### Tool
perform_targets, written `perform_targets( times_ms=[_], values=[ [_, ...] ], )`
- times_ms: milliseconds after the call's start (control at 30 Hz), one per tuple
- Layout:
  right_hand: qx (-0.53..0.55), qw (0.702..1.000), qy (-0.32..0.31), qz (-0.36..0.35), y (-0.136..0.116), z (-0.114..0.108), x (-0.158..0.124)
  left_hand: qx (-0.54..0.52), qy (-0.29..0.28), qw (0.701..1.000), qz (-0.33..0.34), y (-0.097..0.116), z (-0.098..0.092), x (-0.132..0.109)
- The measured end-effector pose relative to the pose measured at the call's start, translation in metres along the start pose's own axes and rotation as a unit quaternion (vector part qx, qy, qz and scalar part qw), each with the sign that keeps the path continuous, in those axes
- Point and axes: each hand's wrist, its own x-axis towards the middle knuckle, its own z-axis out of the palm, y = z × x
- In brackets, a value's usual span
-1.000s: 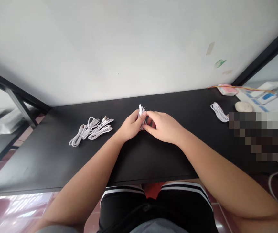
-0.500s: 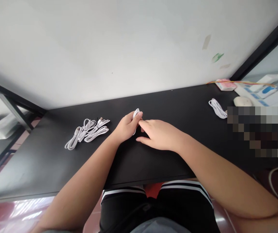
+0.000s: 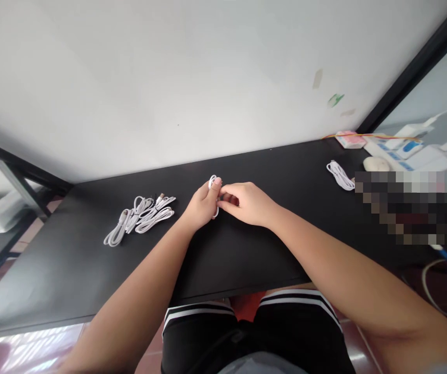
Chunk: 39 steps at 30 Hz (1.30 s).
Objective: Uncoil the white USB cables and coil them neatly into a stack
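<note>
A coiled white cable is gripped in my left hand above the middle of the black table; its loops stick out above and below the fist. My right hand meets it from the right, thumb and fingers drawn together in a pinch at the side of the coil. What lies between those right fingertips is too small to tell. To the left on the table lie several bundled white cables, some with metal plugs showing. One more bundled white cable lies at the right.
At the back right stand a white power strip with chargers, a pink and white box and a white computer mouse. A blurred-out patch covers part of the right side. A white wall rises behind the black table.
My right fingers have curled from a stretched pose into a pinch beside the coil. My left hand still holds the cable. The view has shifted slightly.
</note>
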Motion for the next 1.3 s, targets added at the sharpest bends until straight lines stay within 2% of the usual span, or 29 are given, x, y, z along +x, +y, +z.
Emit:
perform_targets(
  times_ms=[300, 467, 800, 1033, 1200, 1300],
  values=[
    [-0.001, 0.999, 0.041, 0.001, 0.004, 0.002, 0.002, -0.029, 0.002, 1.0, 0.004, 0.002, 0.006, -0.002],
    [0.022, 0.999, 0.042, -0.004, 0.006, 0.002, 0.002, -0.011, 0.03, 0.999, -0.012, 0.003, 0.006, -0.002],
    [0.091, 0.995, 0.038, 0.02, 0.01, 0.005, 0.005, -0.037, 0.054, 0.998, 0.009, 0.002, 0.007, -0.001],
    [0.097, 0.994, 0.051, 0.017, 0.01, 0.005, 0.005, -0.056, 0.017, 0.998, -0.01, -0.002, 0.008, 0.0],
    [0.083, 0.995, 0.058, 0.02, 0.012, 0.005, 0.004, -0.036, 0.022, 0.999, 0.034, -0.004, 0.007, 0.001],
    [0.073, 0.996, 0.05, 0.033, 0.013, 0.005, 0.004, -0.017, 0.045, 0.997, 0.054, -0.004, 0.005, 0.003]
  ],
)
